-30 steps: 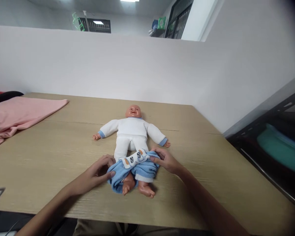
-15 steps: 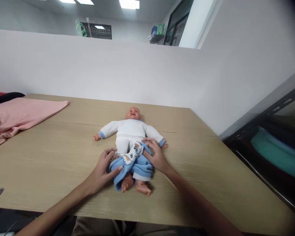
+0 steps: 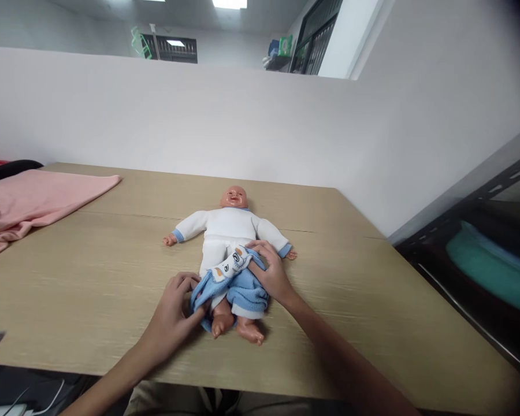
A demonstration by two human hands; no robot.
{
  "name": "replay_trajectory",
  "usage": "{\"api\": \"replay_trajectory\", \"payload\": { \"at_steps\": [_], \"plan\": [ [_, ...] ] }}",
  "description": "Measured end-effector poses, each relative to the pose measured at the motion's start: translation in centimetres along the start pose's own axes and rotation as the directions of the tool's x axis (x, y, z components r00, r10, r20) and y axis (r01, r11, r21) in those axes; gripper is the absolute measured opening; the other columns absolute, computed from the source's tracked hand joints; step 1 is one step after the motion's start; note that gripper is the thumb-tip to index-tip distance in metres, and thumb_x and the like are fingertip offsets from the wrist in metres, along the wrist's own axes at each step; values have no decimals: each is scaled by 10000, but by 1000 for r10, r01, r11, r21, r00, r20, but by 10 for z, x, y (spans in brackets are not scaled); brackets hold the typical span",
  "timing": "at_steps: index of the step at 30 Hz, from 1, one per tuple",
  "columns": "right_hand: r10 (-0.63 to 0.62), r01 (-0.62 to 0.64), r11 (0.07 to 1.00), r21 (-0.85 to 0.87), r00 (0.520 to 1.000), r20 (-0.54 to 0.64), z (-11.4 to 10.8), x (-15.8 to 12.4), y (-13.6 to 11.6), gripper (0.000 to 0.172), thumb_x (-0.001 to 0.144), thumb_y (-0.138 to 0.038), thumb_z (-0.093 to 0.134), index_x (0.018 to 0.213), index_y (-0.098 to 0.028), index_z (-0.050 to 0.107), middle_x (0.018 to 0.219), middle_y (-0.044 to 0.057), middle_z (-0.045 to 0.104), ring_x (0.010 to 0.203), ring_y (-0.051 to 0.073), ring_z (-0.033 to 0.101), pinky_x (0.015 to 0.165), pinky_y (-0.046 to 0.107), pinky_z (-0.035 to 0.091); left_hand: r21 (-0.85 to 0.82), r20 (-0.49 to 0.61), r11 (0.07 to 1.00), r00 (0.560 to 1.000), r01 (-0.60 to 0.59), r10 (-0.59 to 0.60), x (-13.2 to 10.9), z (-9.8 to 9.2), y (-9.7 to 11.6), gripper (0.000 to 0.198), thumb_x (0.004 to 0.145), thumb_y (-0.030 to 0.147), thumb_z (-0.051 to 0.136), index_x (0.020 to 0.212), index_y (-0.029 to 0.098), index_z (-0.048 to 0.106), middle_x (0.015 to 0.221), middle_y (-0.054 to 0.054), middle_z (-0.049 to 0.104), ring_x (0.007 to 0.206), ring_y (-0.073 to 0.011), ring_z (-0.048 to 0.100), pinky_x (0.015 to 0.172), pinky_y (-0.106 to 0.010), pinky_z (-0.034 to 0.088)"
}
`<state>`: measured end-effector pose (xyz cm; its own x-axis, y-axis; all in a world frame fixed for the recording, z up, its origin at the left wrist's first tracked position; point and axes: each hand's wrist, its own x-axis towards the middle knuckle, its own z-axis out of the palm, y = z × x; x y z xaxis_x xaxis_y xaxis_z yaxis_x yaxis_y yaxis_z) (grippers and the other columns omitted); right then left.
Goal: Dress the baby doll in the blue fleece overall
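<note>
A baby doll (image 3: 229, 225) in a white top with blue cuffs lies on its back, its head away from me. Blue doll pants (image 3: 248, 292) with a white printed waistband are bunched around its lower legs, and both bare feet stick out toward me. My left hand (image 3: 177, 303) grips the pants' left side between thumb and fingers, lifting that edge. On the other side, my right hand (image 3: 271, 268) pinches the waistband near the doll's hip. The fingertips of both hands are partly hidden by the cloth.
The doll lies on a wooden table (image 3: 112, 277) against a white wall (image 3: 199, 115). A pink cloth (image 3: 56, 193) is spread at the far left. To the right stands a dark shelf rack (image 3: 468, 231) holding a teal item (image 3: 494, 266).
My left hand has shifted slightly left, pulling the pants' left side and uncovering more of the leg there. My right hand stays at the waistband.
</note>
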<state>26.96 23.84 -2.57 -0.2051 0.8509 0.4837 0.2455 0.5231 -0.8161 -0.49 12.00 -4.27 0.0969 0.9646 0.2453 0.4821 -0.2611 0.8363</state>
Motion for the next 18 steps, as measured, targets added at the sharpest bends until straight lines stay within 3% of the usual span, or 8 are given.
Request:
{"api": "replay_trajectory", "payload": {
  "at_steps": [3, 6, 9, 11, 14, 16, 18],
  "plan": [
    [44, -44, 997, 71, 999, 8, -3, 0, 5, 148, 964, -402, 787, 962, -256, 758, 1218, 95, 776, 1225, 292, 720, 1206, 485, 520, -275, 95, 952, 989, 138, -116, 5, -5, -5, 405, 1060, 625, 695, 940, 239, 664, 1109, -84, 729, 1121, -305, 680, 1004, -430, 567],
    [148, -153, 969, 192, 988, 43, -6, 1, 14, 201, 907, -450, 816, 923, -261, 749, 1251, 90, 768, 1276, 303, 696, 1253, 490, 485, -482, 175, 827, 957, 290, -233, 11, -6, -14, 536, 988, 763, 759, 1013, 239, 655, 879, -15, 684, 858, -227, 642, 812, -339, 532],
    [279, -305, 910, 282, 951, 130, -10, 2, 24, 277, 831, -498, 858, 964, -265, 788, 1319, 83, 760, 1353, 328, 652, 1295, 485, 434, -592, 238, 713, 926, 376, -291, 18, -3, -21, 576, 932, 757, 832, 1146, 241, 691, 883, -21, 740, 826, -233, 676, 820, -351, 548],
    [350, -392, 867, 309, 919, 183, -13, 2, 29, 343, 825, -523, 845, 1056, -273, 810, 1307, 67, 766, 1335, 334, 647, 1266, 478, 446, -567, 168, 754, 943, 332, -288, 23, -1, -25, 543, 933, 726, 845, 1130, 233, 732, 967, -58, 772, 930, -270, 718, 898, -384, 573],
    [363, -401, 866, 298, 915, 177, -14, 0, 34, 345, 869, -560, 795, 1059, -272, 774, 1129, 43, 766, 1163, 313, 673, 1108, 440, 524, -416, -68, 902, 985, 119, -161, 29, -1, -30, 428, 959, 638, 859, 1094, 242, 765, 1304, -113, 742, 1336, -333, 664, 1125, -415, 545],
    [334, -359, 893, 271, 933, 137, -12, 0, 37, 324, 897, -572, 780, 1004, -272, 717, 1016, 24, 724, 1052, 288, 662, 1003, 402, 538, -399, -72, 915, 994, 49, -84, 33, -1, -32, 363, 1010, 595, 816, 1113, 256, 735, 1475, -110, 677, 1477, -330, 590, 1206, -421, 507],
    [309, -322, 915, 245, 947, 94, -9, 0, 41, 328, 923, -580, 765, 1007, -277, 670, 978, 9, 685, 999, 269, 647, 960, 382, 527, -431, 4, 899, 997, 73, -79, 40, 2, -34, 359, 1056, 606, 746, 1122, 257, 690, 1397, -97, 708, 1371, -305, 647, 1154, -415, 529]
  ]
}}
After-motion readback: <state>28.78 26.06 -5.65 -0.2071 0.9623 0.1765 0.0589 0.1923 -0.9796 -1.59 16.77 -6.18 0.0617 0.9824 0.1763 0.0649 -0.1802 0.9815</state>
